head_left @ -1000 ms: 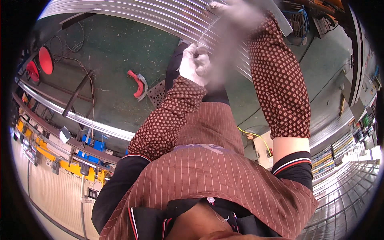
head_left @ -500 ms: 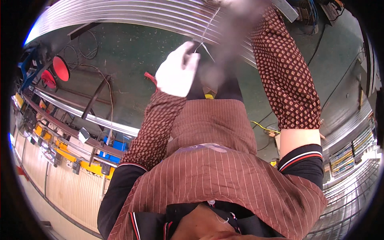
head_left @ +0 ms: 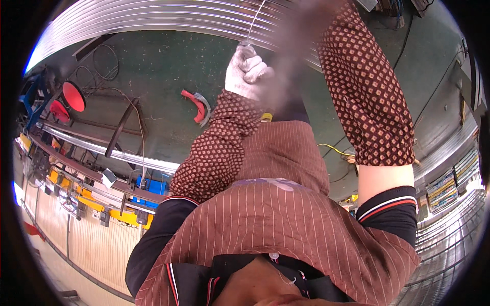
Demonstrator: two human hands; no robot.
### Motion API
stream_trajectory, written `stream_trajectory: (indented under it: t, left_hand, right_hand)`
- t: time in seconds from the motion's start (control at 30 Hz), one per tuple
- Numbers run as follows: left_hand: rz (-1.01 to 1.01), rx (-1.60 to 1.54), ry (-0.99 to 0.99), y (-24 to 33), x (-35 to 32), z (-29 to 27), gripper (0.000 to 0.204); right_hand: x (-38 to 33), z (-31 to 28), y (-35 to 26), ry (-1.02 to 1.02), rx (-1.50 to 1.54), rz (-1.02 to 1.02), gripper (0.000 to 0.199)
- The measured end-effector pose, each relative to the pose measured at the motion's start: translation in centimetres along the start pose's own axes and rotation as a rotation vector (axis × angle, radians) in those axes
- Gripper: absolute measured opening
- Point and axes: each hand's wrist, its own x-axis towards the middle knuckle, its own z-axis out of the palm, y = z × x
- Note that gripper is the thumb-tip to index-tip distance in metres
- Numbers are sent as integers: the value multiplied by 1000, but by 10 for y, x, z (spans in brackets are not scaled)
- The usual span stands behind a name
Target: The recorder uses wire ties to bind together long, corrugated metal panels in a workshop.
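Observation:
My left hand, in a white glove, is closed with its fingers curled at the near edge of a bundle of long silvery metal profiles. It grips the lower end of a thin pale tie, wire or strap, that runs up over the profiles. My right arm, in a patterned sleeve cover, reaches up to the right part of the bundle. A grey blurred smear covers the place of my right hand, so its fingers and anything in them are hidden.
On the green floor left of my left forearm lies a curved red and grey thing. Two red discs and a steel frame stand at left, with blue bins nearby. A yellow cable lies at right.
My left hand has moved right and slightly up, and its fingers have closed on the tie's end. The red and grey thing on the floor has come into fuller view. My right arm has barely moved.

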Motion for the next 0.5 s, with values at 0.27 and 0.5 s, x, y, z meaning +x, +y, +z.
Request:
stream_trajectory:
  t: [0.27,0.5]
  left_hand:
    - [1759,2384,211,-3,-60,15,40]
    - [589,1328,524,3,-19,11,45]
  right_hand:
    - [-5,-4,-9,-123,9,-9,102]
    - [-13,-2,3,-49,88,-105,99]
